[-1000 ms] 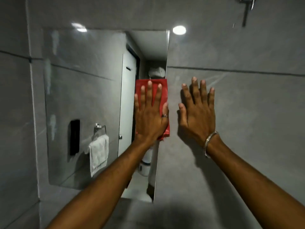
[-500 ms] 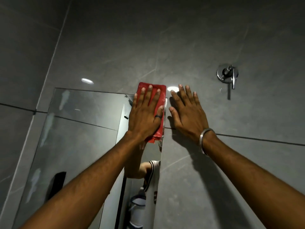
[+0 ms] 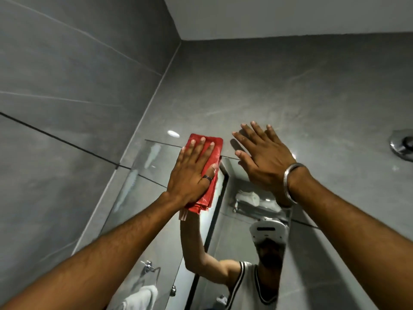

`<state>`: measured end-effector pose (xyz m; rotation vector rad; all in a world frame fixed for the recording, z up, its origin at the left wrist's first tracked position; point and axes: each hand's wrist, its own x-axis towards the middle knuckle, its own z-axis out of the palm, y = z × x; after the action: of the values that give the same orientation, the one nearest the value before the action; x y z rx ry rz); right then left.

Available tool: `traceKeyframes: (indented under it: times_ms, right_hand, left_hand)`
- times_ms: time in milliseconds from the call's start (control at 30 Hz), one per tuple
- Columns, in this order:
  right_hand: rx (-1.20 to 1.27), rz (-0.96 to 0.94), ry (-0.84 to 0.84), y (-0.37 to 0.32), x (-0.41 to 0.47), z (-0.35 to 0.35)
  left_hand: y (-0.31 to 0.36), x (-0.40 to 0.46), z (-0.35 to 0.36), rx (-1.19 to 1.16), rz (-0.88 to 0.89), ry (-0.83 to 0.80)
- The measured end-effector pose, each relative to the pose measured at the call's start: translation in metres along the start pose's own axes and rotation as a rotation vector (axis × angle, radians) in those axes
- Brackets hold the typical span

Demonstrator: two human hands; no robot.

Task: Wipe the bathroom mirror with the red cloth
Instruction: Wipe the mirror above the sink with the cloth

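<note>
My left hand (image 3: 192,173) lies flat on the folded red cloth (image 3: 213,148), pressing it against the top edge of the bathroom mirror (image 3: 138,198). The cloth's upper end overlaps the grey wall above the glass. My right hand (image 3: 263,159) rests spread and flat, with nothing in it, at the mirror's top right corner, partly on the wall. A metal bangle sits on that wrist. The mirror reflects a person's raised arm and a headset.
Grey tiled walls (image 3: 67,86) meet in a corner left of the mirror, with the white ceiling (image 3: 290,14) above. A chrome wall fitting (image 3: 402,145) sticks out at the far right. A towel ring and white towel (image 3: 143,296) appear reflected low in the mirror.
Both hands have slid up from the mirror's middle right edge to its top edge, then left along it. The view has tilted upward, bringing the ceiling in.
</note>
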<state>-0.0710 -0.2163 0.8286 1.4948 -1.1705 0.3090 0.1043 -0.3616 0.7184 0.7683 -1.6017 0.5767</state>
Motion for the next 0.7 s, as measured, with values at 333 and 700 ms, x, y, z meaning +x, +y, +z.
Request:
traceKeyframes:
  times_ms: [333, 700]
  right_hand:
    - [-0.043, -0.03, -0.005, -0.085, 0.101, 0.035]
    - [0.038, 0.126, 0.034, -0.144, 0.109, 0.048]
  left_hand:
    - [-0.123, 0.004, -0.018, -0.008, -0.134, 0.0]
    - [-0.153, -0.004, -0.022, -0.009, -0.097, -0.02]
